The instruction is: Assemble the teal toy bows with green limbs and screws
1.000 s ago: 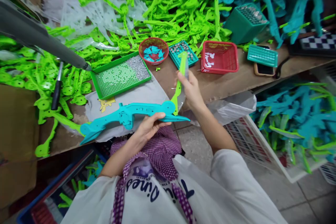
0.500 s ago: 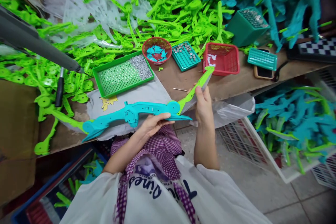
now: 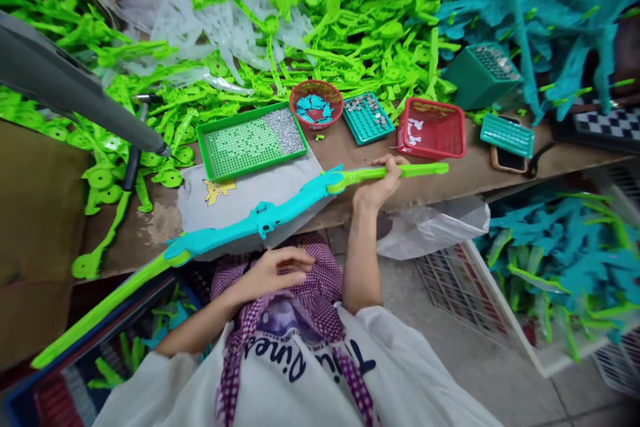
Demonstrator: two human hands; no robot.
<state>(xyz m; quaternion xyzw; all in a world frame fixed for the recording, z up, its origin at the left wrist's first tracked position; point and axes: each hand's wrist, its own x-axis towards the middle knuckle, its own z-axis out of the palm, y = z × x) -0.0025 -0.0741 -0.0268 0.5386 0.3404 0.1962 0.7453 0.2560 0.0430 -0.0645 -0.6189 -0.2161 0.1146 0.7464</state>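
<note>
My right hand (image 3: pixel 376 185) is closed round the green limb at the right end of a toy bow (image 3: pixel 260 217). The bow has a teal middle grip and green limbs on both ends. It lies stretched out over the bench edge, from lower left to upper right. My left hand (image 3: pixel 273 270) hangs just below the teal grip with its fingers loosely spread, holding nothing. A grey cloth (image 3: pixel 250 190) lies on the bench under the bow.
A green tray of small screws (image 3: pixel 250 140), a red round basket of teal bits (image 3: pixel 317 103), a teal tray (image 3: pixel 367 117) and a red basket (image 3: pixel 433 128) stand behind. Heaps of green (image 3: pixel 350 27) and teal parts (image 3: pixel 525 7) cover the back. A grey arm (image 3: pixel 75 97) reaches in from the left.
My right hand swung the green limb down from upright until it lies in line with the teal grip. My left hand let go of the grip and dropped below it.
</note>
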